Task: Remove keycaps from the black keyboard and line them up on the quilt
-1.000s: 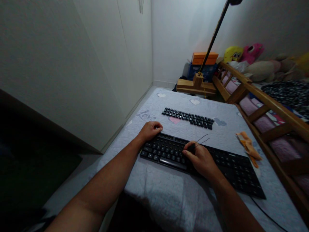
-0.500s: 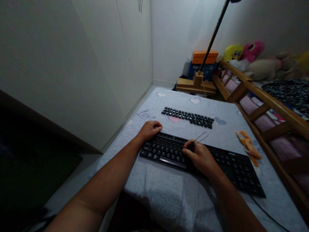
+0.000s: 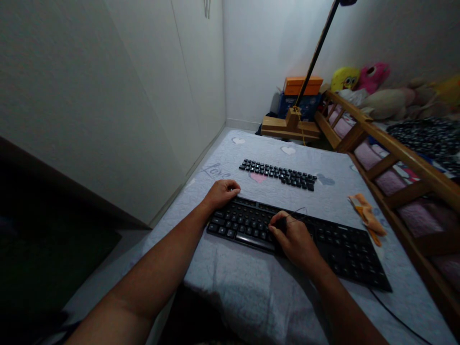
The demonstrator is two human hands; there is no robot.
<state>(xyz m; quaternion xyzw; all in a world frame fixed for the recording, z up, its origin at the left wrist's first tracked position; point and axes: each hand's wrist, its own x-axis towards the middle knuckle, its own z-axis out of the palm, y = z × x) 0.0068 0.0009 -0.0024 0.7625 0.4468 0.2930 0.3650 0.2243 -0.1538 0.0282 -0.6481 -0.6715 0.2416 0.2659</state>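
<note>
Wire tool [image 3: 282, 224] dips lower than earlier, pinched by right hand [image 3: 296, 239] over keyboard [image 3: 347, 244]. Left hand [image 3: 221, 193] curls at keyboard's far-left edge, grip unclear. Jerking the tool could snag neighbouring keys [image 3: 230, 224].

Black keyboard [image 3: 247, 224] is lying flat, slightly slanted, its upper-left rows showing bare sockets, lower rows bearing keycaps; dark-handled wire tool [image 3: 281, 224] is overlying its middle.

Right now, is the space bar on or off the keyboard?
On: the space bar shows as a long glossy strip along the near edge of the keyboard.
</note>
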